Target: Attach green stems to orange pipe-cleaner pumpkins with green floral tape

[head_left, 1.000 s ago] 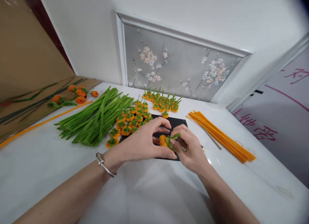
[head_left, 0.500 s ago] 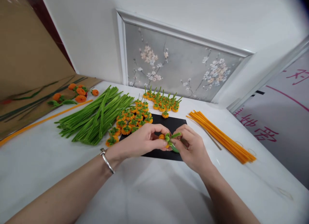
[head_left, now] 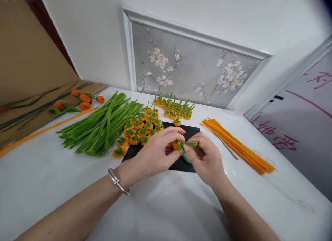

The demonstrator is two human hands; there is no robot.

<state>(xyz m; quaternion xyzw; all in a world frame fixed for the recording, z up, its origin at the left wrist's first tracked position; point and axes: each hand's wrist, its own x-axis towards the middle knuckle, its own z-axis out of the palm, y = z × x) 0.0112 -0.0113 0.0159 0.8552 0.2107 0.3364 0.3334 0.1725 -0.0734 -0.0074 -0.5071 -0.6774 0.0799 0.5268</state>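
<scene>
Between both hands, over a black mat (head_left: 190, 131), is a small orange pumpkin (head_left: 175, 145) with a green stem piece (head_left: 191, 143). My left hand (head_left: 162, 149) curls round the orange body from the left, a silver bangle at its wrist. Fingers of my right hand (head_left: 204, 154) pinch the green part from the right. Under the right fingers a green round thing (head_left: 186, 158) is partly hidden. Finished-looking orange pumpkins with green tops (head_left: 135, 139) crowd the mat's left side, and more with upright stems (head_left: 177, 122) stand behind it.
A big pile of green fuzzy stems (head_left: 100, 127) lies left. At right is an orange stem bundle (head_left: 238, 147) beside a thin stick. Orange flowers (head_left: 84, 106) rest on brown paper at far left, near one long orange stem (head_left: 49, 130). A framed floral panel (head_left: 192, 64) stands behind.
My left hand has turned and its fingers have shifted on the pumpkin, which now shows more from the side. My right hand still pinches the green part. The view has shifted slightly.
</scene>
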